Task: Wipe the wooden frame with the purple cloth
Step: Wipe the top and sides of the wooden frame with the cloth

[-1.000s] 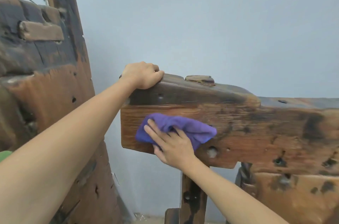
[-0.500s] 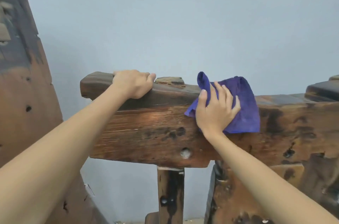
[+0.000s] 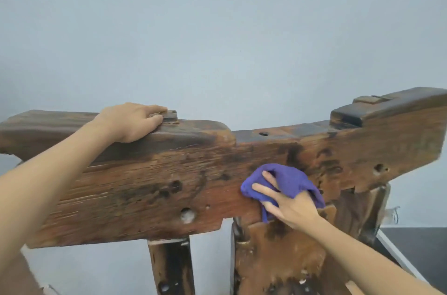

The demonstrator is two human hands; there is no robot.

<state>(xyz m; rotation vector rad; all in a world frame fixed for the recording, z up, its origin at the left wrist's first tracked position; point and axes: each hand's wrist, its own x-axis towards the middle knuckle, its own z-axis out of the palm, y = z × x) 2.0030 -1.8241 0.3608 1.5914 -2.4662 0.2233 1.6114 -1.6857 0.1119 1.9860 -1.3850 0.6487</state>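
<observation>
The head view looks at a heavy, weathered wooden frame [image 3: 150,188] whose thick horizontal beam runs across the middle of the picture from the left edge to the right edge. Its face is brown with dark stains, grain lines and several round holes. The top edge is darker and stepped: a raised section on the left half, a lower stretch in the middle, and another raised block [image 3: 350,114] at upper right.

The left hand [image 3: 131,120] lies palm down on top of the beam, left of centre, fingers curled loosely over the top edge — the fingertips touch a small wooden peg [image 3: 170,117] that stands up from the top surface. It grips nothing else.

The right hand [image 3: 290,205] is at lower right of centre, pressed against the front face of the beam with the purple cloth [image 3: 287,182] bunched under it. The fingers are spread over the cloth and closed on its folds; the cloth bulges out above and to the left of the hand, and a fold hangs down below the palm. The cloth touches the wood near the beam's lower edge, just beside a dark stain.

Below the beam, a dark upright post [image 3: 171,265] stands at bottom centre, and a broader brown wooden panel [image 3: 278,258] sits to its right — partly behind the right forearm. A plain pale grey-blue wall [image 3: 217,28] fills the upper half.
</observation>
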